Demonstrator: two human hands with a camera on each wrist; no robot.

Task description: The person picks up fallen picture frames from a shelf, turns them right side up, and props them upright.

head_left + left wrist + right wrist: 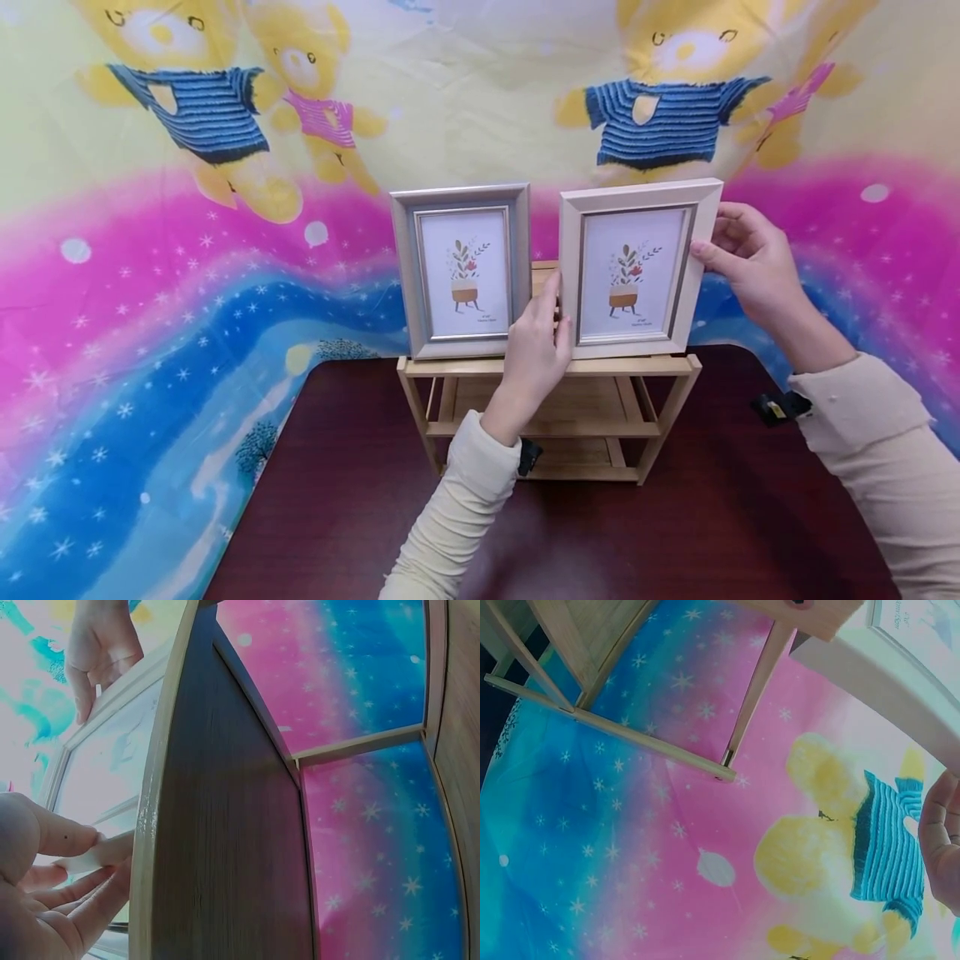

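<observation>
Two picture frames, each with a potted-plant print, stand side by side on top of a light wooden shelf rack (480,367). The left one is a silvery-grey picture frame (521,258), with no hand plainly holding it. To its right is a white picture frame (630,200), tilted slightly back. My left hand (534,354) pinches the white frame's lower left edge between thumb and fingers, as the left wrist view shows at the frame's corner (105,851). My right hand (761,267) grips its right edge, thumb in front and fingers behind.
The rack has lower slatted tiers (540,408) and stands on a dark reddish table (337,500). Behind hangs a colourful cloth backdrop (465,75) printed with bears and snowflakes. A small black device (780,408) sits at the right wrist, another (529,457) at the left.
</observation>
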